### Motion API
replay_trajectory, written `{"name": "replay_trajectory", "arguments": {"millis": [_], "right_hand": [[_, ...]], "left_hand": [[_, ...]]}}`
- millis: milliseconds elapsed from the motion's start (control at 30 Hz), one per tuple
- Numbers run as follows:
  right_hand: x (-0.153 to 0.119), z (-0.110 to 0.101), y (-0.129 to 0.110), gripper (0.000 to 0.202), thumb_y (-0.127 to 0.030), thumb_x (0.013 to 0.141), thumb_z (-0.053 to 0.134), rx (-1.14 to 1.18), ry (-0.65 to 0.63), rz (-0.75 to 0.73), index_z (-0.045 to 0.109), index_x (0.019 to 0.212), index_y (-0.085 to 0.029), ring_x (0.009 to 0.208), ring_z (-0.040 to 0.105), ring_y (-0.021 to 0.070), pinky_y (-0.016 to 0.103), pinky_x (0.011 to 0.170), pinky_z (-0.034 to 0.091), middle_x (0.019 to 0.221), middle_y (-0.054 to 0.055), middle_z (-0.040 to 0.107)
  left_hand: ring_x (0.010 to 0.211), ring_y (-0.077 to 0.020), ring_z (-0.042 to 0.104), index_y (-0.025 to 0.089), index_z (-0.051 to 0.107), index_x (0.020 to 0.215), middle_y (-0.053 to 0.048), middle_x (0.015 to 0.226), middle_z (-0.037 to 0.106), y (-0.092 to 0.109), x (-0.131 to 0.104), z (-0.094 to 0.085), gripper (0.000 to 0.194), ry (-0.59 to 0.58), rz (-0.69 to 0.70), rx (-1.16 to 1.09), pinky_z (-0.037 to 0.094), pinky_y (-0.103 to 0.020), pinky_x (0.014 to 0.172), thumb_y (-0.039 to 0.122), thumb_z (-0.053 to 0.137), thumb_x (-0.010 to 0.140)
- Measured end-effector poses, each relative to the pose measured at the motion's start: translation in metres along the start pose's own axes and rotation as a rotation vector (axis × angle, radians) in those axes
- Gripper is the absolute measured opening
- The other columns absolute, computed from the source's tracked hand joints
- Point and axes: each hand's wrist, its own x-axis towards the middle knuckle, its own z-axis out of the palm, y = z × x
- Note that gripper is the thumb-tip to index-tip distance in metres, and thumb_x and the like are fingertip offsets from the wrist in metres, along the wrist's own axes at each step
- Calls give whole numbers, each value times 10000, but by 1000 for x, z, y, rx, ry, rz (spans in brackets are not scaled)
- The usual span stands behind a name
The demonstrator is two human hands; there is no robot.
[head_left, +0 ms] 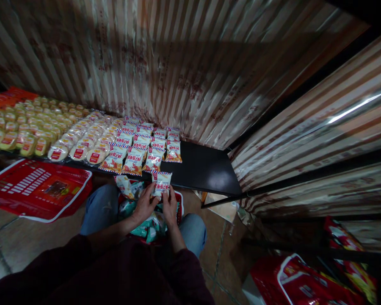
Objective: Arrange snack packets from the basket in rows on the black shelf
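Between my two hands is a small white snack packet [161, 182] with red lettering, held near the front edge of a black shelf [206, 165]. My left hand [145, 203] grips its left lower side, and my right hand [169, 206] pinches its right lower corner. Beyond it, rows of matching snack packets [135, 159] lie on the shelf, the rightmost column shorter at the front. Below my hands, a red basket [179, 203] between my knees holds several green and white packets [149, 226].
Round wrapped cakes [79, 151] and yellow wrapped cakes [27, 145] fill the shelf's left. A second red basket [70, 186] sits on the floor at left. Black metal bars [285, 182] run along the right, with red bags [298, 279] below. A striped sheet [146, 63] hangs behind.
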Motion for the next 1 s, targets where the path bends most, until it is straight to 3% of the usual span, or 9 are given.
{"name": "replay_trajectory", "arguments": {"millis": [267, 533, 733, 1000], "right_hand": [[14, -10, -3, 572, -534, 901, 341, -21, 64, 7, 482, 1330, -183, 1204, 522, 229, 353, 934, 452, 1344, 115, 536], [27, -15, 0, 571, -532, 900, 335, 42, 101, 23, 493, 1309, -166, 1067, 606, 224, 340, 863, 488, 1220, 117, 629], [46, -20, 3, 574, -559, 864, 415, 63, 131, 18, 533, 1263, -163, 1015, 624, 230, 323, 825, 494, 1176, 119, 651], [78, -24, 5, 513, -545, 841, 470, 103, 170, -1, 579, 1178, -174, 955, 627, 208, 311, 816, 478, 1103, 88, 676]], "left_hand": [[1268, -221, 442, 223, 403, 1367, -101, 1378, 465, 12, 22, 20, 526, 14, -2, -117, 379, -412, 1047, 298, 491, 854], [1164, -216, 531, 182, 477, 1233, -118, 1244, 558, 9, 41, 40, 396, 125, -84, -226, 440, -405, 979, 323, 497, 863], [1056, -209, 597, 173, 466, 1218, -122, 1180, 586, 15, 62, 52, 387, 140, -123, -311, 495, -386, 900, 269, 513, 847], [1186, -225, 518, 188, 396, 1326, -120, 1286, 533, 27, 83, 62, 493, 163, -92, -267, 426, -425, 1000, 246, 496, 846]]}}
